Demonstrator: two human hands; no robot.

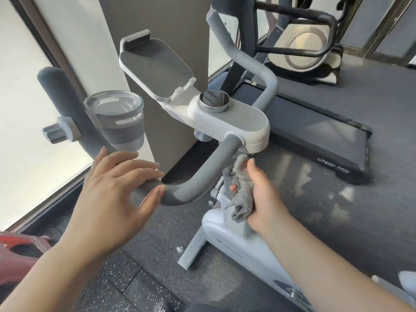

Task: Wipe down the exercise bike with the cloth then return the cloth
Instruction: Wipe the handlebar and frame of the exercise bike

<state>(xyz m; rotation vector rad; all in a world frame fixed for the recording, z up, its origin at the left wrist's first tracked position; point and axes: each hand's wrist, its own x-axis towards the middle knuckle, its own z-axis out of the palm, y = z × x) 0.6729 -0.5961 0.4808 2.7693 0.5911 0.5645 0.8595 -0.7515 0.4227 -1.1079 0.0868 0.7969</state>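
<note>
The exercise bike (pixel 227 228) is filling the middle of the view, its white body low at the right and its grey handlebar (pixel 198 183) curving across the centre beneath the console (pixel 236 122). Behind it a treadmill (pixel 315 131) is lying on the dark floor (pixel 337 210). A cup holder (pixel 119 122) is hanging off the handlebar's left upright.

The left hand (pixel 112 194) is spreading over the bend of the handlebar with fingers straight and apart, the fingertips touching the bar, curled round nothing. The right hand (pixel 261 199) is clamping the grey cloth (pixel 242 188) in a bunched wad, thumb up, and is pressing it against the stem post just under the console.

Judging from this, the wiping is under way on the stem, with much of the frame probably yet to be covered. The risk is that the bunched cloth is giving little contact area, so streaks could be left; loose folds are dangling near the adjustment knob on the post and could be snagging there. With the left hand only resting, the handlebar could be swinging if the push gets harder.
</note>
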